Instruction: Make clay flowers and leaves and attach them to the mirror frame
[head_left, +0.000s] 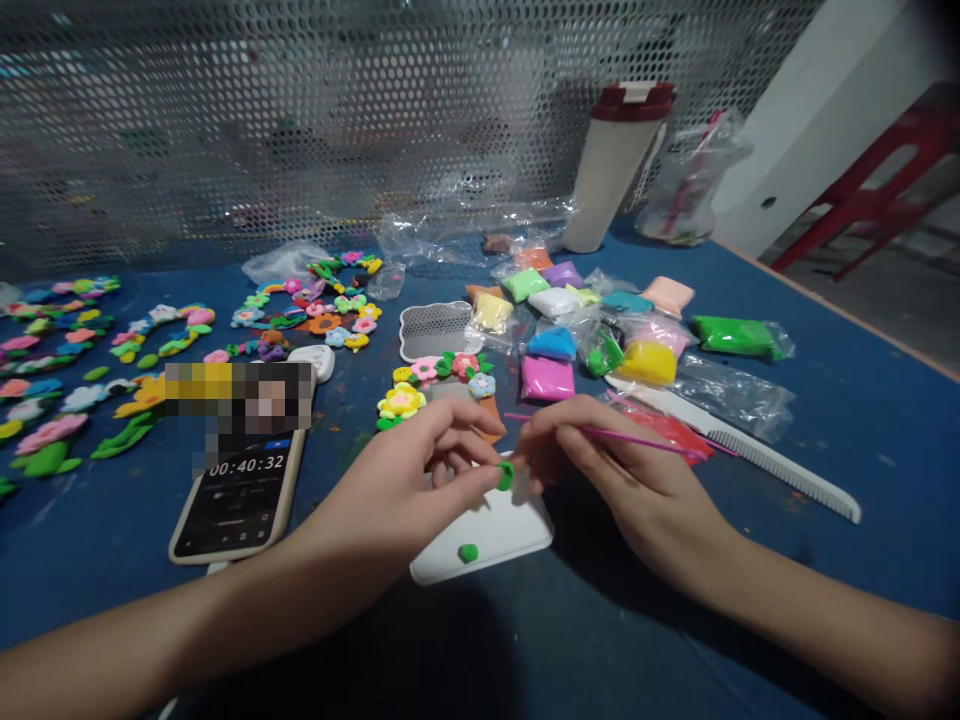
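Note:
My left hand [442, 470] is closed, pinching a small piece of green clay [506, 476] between thumb and fingertips. Close on its right, my right hand [615, 470] holds a thin pink stick [637, 438] that lies across the fingers; its fingertips are beside the clay, and I cannot tell whether they touch it. Below both hands is a white board [491, 535] with a green clay ball [469, 553] on it. Just behind, clay flowers [401, 401] decorate a frame partly hidden by my left hand.
Bagged coloured clay [547, 378], a white comb [780, 470] and a tumbler [615, 165] stand or lie to the right. A phone [240, 495] showing a timer is at left, near many clay flower pieces [52, 435]. A small mirror [439, 331] and perforated metal panel [300, 130] are behind.

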